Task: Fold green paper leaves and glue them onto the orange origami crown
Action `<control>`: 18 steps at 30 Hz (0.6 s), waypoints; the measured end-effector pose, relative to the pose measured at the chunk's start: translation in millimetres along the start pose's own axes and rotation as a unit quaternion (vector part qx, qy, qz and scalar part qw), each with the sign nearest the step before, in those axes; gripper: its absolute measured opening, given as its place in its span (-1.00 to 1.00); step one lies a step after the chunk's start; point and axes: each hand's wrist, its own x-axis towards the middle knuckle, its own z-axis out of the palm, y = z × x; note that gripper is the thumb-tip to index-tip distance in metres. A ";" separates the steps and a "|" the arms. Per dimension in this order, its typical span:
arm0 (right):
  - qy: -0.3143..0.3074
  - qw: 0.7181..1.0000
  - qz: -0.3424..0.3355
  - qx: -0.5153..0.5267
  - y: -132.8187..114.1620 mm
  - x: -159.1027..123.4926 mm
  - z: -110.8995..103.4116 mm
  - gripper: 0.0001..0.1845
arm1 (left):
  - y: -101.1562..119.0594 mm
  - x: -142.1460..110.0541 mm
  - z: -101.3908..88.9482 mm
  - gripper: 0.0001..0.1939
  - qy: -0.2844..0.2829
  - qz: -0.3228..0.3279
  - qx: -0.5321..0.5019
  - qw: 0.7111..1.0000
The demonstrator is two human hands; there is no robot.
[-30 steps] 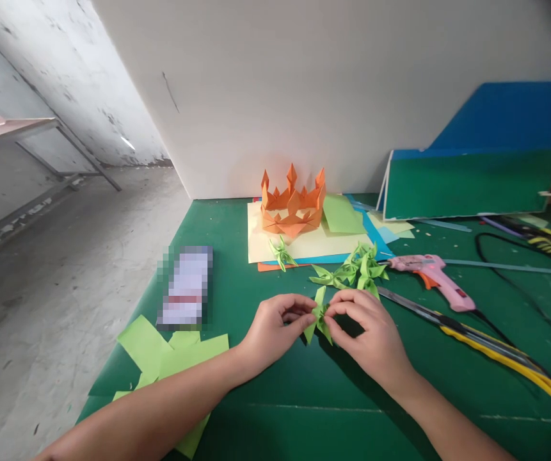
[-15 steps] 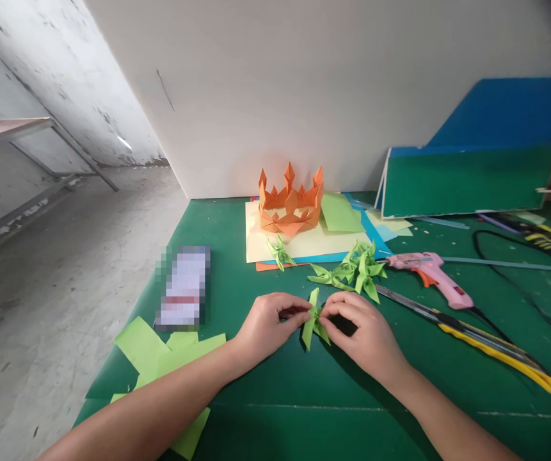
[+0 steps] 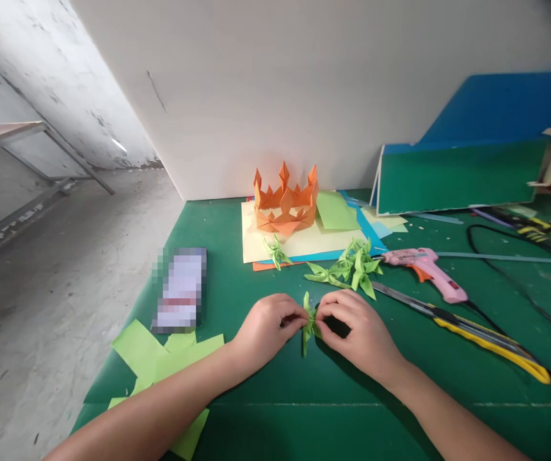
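Between my two hands is a folded green paper flower (image 3: 309, 325), held just over the green tabletop (image 3: 251, 422). My left hand (image 3: 272, 326) pinches its left side between thumb and fingers. From the right, the thumb and fingertips of my right hand (image 3: 354, 326) pinch the other side; the fingertips cover part of the folds. Just beyond my hands lies a cluster of similar green paper flowers (image 3: 361, 269). Another green paper flower (image 3: 276, 251) rests at the front edge of a cream paper sheet (image 3: 251, 237). An orange paper crown (image 3: 286, 221) stands upright on that sheet.
To the right are a pink glue gun (image 3: 426, 269) and a yellow-handled utility knife (image 3: 491, 339), with a black cable (image 3: 515, 275) beyond. A blurred phone (image 3: 179, 288) and green paper pieces (image 3: 141, 349) lie left. A green board (image 3: 462, 179) leans at the back right.
The paper flower in my fingers has turned and now shows more edge-on. Both hands keep their pinch. The whole view has shifted slightly.
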 end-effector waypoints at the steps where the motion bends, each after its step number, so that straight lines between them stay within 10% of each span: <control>1: -0.007 1.000 0.000 0.001 -0.9 0.3 -0.4 -0.89 | 0.1 -0.2 0.8 -0.86 -0.004 0.014 0.023 1.000; 18: 0.063 0.993 0.056 0.076 0.8 1.3 -2.9 -0.91 | -6.9 -1.2 5.7 -0.85 0.071 0.023 -0.090 0.993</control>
